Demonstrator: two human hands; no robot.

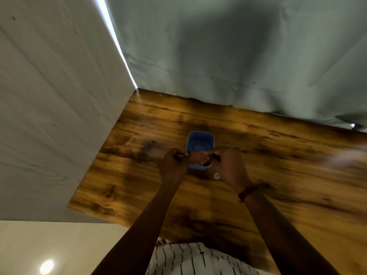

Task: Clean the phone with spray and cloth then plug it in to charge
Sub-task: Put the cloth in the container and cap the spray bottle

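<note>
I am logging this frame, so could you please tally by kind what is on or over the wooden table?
Blue phone: 1
Hands, left hand and right hand, both at the phone: 2
Small white item, too blurred to name: 1
Red wristband on the right wrist: 1
Total: 5

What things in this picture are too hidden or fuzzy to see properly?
Head view only:
- Phone: lower half hidden by both hands; screen unreadable.
- What the left hand and right hand pinch: too small.
- Pale smear at right: motion-blurred.
- Small white object: too small.
</note>
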